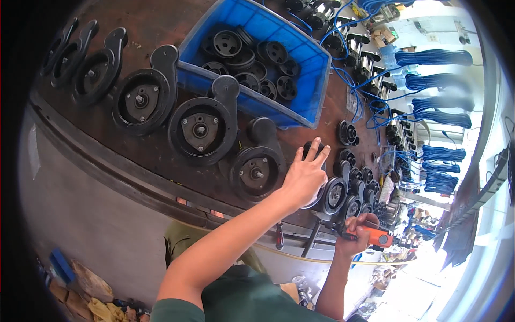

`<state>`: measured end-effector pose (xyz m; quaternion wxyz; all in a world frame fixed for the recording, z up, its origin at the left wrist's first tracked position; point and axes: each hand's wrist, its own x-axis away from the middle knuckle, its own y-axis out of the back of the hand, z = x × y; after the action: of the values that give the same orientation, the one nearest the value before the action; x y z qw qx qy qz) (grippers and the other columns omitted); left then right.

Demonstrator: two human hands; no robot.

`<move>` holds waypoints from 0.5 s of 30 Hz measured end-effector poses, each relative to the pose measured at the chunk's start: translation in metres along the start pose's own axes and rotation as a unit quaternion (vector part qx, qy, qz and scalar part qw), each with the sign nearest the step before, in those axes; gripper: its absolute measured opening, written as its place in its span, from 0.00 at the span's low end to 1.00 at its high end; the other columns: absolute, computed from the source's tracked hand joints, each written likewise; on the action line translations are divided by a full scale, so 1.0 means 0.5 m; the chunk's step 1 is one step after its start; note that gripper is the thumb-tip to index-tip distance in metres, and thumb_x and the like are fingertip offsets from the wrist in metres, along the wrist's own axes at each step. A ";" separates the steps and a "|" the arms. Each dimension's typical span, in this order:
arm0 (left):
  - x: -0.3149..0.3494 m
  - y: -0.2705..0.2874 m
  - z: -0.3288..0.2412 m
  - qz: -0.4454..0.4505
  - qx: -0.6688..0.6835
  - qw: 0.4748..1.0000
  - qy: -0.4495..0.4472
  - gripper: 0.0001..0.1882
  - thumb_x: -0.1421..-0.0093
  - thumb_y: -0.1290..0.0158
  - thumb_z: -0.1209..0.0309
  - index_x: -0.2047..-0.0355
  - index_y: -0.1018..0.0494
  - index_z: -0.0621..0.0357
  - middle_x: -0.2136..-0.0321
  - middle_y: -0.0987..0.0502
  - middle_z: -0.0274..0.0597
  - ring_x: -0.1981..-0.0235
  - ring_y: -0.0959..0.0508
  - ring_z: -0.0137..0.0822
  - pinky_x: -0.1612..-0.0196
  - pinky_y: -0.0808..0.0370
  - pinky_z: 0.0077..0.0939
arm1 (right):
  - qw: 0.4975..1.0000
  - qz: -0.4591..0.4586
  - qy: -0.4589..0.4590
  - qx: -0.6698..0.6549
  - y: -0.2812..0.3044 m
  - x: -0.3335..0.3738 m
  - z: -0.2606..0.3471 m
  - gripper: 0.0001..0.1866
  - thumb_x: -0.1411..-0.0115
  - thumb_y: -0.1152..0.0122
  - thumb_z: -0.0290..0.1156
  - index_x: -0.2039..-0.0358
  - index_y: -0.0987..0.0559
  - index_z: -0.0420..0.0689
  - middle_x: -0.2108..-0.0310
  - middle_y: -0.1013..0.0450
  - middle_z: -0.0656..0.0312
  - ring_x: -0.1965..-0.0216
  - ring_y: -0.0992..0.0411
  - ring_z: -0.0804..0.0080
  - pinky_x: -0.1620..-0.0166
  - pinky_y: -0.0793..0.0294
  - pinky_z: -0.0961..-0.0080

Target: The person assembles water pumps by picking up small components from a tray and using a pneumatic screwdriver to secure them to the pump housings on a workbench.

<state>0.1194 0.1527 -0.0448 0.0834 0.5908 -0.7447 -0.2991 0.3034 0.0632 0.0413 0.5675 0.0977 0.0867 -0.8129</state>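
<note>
Inside blue crate (271, 110): black round parts (227, 44), heaped; right hand (351, 246) clamped on orange tool (379, 238); left hand (307, 178) over black housing (307, 148), grip: cannot tell.

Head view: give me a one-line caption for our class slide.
Left hand on a black housing, right hand gripping an orange tool, near a blue bin of black parts.

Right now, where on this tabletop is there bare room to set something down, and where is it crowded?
Widest bare patch of tabletop: upper left, between the blue bin and the row of black housings. A narrower one lies between the bin's right end and the blue cables. Crowded: right of the left hand, where black round parts sit close together.
</note>
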 end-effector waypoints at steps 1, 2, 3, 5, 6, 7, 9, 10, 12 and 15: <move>0.002 0.000 0.006 -0.003 0.045 0.999 -0.001 0.06 0.56 0.33 0.72 0.75 0.16 0.48 0.31 0.40 0.53 0.26 0.51 0.61 0.30 0.45 0.63 | 1.000 0.000 -0.002 0.003 -0.002 0.001 0.002 0.21 0.52 0.47 0.23 0.55 0.27 0.37 0.67 0.29 0.55 0.77 0.32 0.75 0.68 0.26 0.74; 0.005 0.000 0.011 -0.007 0.090 0.996 -0.002 0.07 0.57 0.33 0.73 0.75 0.16 0.48 0.31 0.39 0.54 0.26 0.51 0.60 0.30 0.45 0.62 | 1.000 0.002 -0.004 -0.001 -0.003 0.002 0.004 0.21 0.52 0.47 0.23 0.55 0.27 0.37 0.67 0.29 0.55 0.77 0.32 0.75 0.68 0.26 0.74; 0.006 -0.002 0.017 -0.009 0.133 0.991 -0.005 0.08 0.57 0.33 0.73 0.74 0.15 0.48 0.32 0.38 0.54 0.26 0.52 0.60 0.30 0.45 0.61 | 1.000 0.002 -0.006 -0.007 -0.006 0.004 0.005 0.21 0.52 0.47 0.23 0.55 0.27 0.37 0.67 0.29 0.55 0.77 0.32 0.75 0.68 0.26 0.74; 0.011 -0.011 0.018 -0.037 0.122 0.992 -0.005 0.06 0.56 0.34 0.72 0.75 0.16 0.48 0.31 0.38 0.54 0.25 0.52 0.60 0.29 0.47 0.63 | 1.000 0.002 -0.010 -0.009 -0.006 0.009 0.006 0.21 0.52 0.47 0.24 0.55 0.27 0.37 0.67 0.29 0.56 0.77 0.32 0.75 0.68 0.26 0.74; 0.010 -0.007 0.012 -0.049 0.115 0.992 -0.007 0.05 0.55 0.34 0.71 0.75 0.16 0.49 0.31 0.39 0.54 0.25 0.52 0.60 0.29 0.48 0.64 | 1.000 0.004 -0.009 -0.005 -0.003 0.010 0.004 0.21 0.52 0.47 0.24 0.55 0.27 0.37 0.67 0.29 0.56 0.77 0.31 0.75 0.67 0.26 0.74; 0.013 -0.005 0.004 -0.031 0.043 0.999 -0.008 0.03 0.55 0.35 0.71 0.76 0.16 0.49 0.31 0.39 0.54 0.25 0.52 0.60 0.29 0.49 0.64 | 1.000 0.004 -0.009 -0.001 0.004 0.012 0.001 0.21 0.52 0.47 0.24 0.55 0.27 0.37 0.67 0.29 0.56 0.77 0.31 0.75 0.67 0.26 0.74; 0.021 0.004 -0.019 0.007 -0.108 0.994 -0.017 0.02 0.53 0.36 0.69 0.78 0.17 0.50 0.30 0.40 0.54 0.25 0.52 0.60 0.28 0.52 0.65 | 1.000 -0.002 -0.007 0.000 0.012 0.020 0.000 0.21 0.51 0.46 0.25 0.54 0.27 0.37 0.66 0.29 0.56 0.76 0.31 0.75 0.67 0.26 0.74; 0.023 -0.001 -0.024 0.000 -0.138 0.990 -0.017 0.03 0.52 0.38 0.68 0.80 0.18 0.51 0.28 0.42 0.54 0.25 0.52 0.61 0.28 0.55 0.66 | 1.000 0.002 -0.007 -0.002 0.018 0.024 0.002 0.22 0.51 0.45 0.25 0.53 0.27 0.37 0.66 0.29 0.56 0.76 0.31 0.75 0.67 0.27 0.74; 0.020 -0.008 -0.034 -0.011 -0.147 0.989 -0.005 0.03 0.53 0.37 0.69 0.81 0.18 0.50 0.28 0.42 0.53 0.25 0.52 0.62 0.28 0.55 0.67 | 1.000 0.003 -0.003 -0.013 0.032 0.036 0.008 0.24 0.50 0.42 0.27 0.50 0.27 0.38 0.65 0.29 0.57 0.75 0.32 0.77 0.66 0.28 0.74; 0.013 -0.006 -0.057 -0.005 -0.153 0.988 0.026 0.02 0.52 0.38 0.69 0.79 0.17 0.50 0.27 0.43 0.50 0.26 0.51 0.62 0.29 0.53 0.67 | 0.999 -0.022 -0.017 -0.043 0.030 0.045 0.036 0.22 0.51 0.43 0.24 0.53 0.27 0.37 0.65 0.28 0.56 0.75 0.31 0.74 0.66 0.27 0.73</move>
<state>0.1334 0.1365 -0.0248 0.1906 0.5823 -0.6845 -0.3950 0.3088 0.0334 0.0523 0.5544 0.0577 0.1144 -0.8223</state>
